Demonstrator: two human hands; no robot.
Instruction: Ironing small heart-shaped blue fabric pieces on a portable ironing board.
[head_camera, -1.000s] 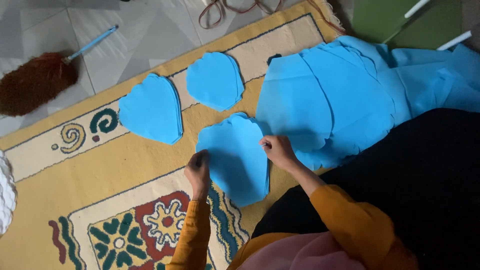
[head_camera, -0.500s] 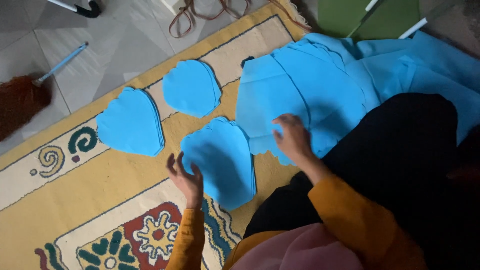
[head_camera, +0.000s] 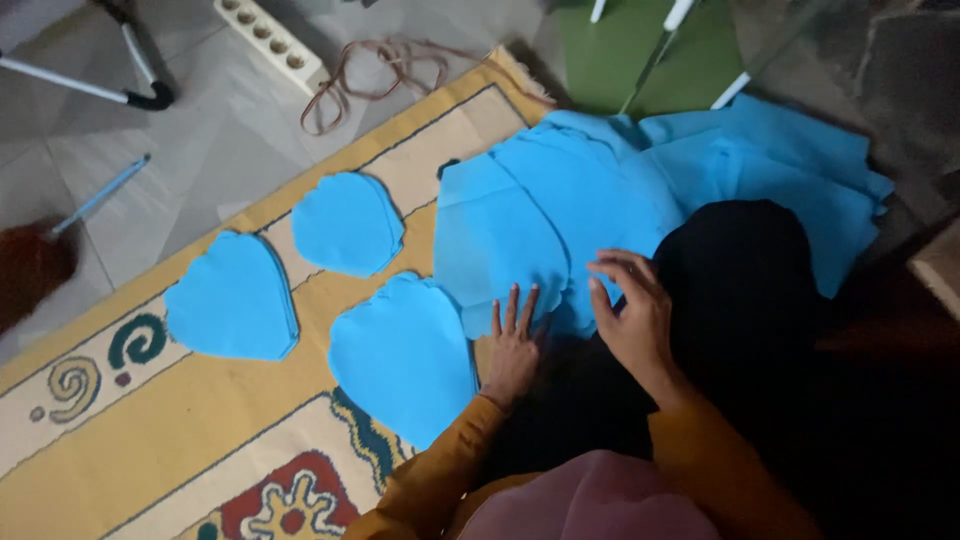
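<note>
- At the far left, a brown feathery duster (head_camera: 30, 275) with a light blue handle lies on the grey tiled floor (head_camera: 200, 130), well apart from the work.
- On the yellow patterned rug (head_camera: 150, 440) lie three scallop-edged bright blue cloth pieces: a left one (head_camera: 232, 298), a smaller far one (head_camera: 347, 224), and a near one (head_camera: 400, 358).
- Far off on the floor sit a white power strip (head_camera: 268, 38) and a loose brown cord (head_camera: 375, 70).
- The left hand (head_camera: 512, 352) rests palm down with its fingers (head_camera: 512, 312) spread flat, the tips touching the near edge of the large pile of bright blue cloth (head_camera: 540, 225), just right of the near cut piece.
- That pile lies at the right end of the rug, in overlapping layers, its right part running under the person's dark lap and spilling on beyond it.
- The right hand (head_camera: 632, 310) lies on the same pile with fingers (head_camera: 612, 272) loosely curved and apart, pressing down, pinching nothing.
- The cloth looks thin, light and limp, matte and not slippery. It would likely sag and fold when lifted, so a layer is best taken by a pinch at a free edge or corner, with the other hand flat to hold the layers below in place.
- Beyond the pile stand white legs on a green mat (head_camera: 640, 60).
</note>
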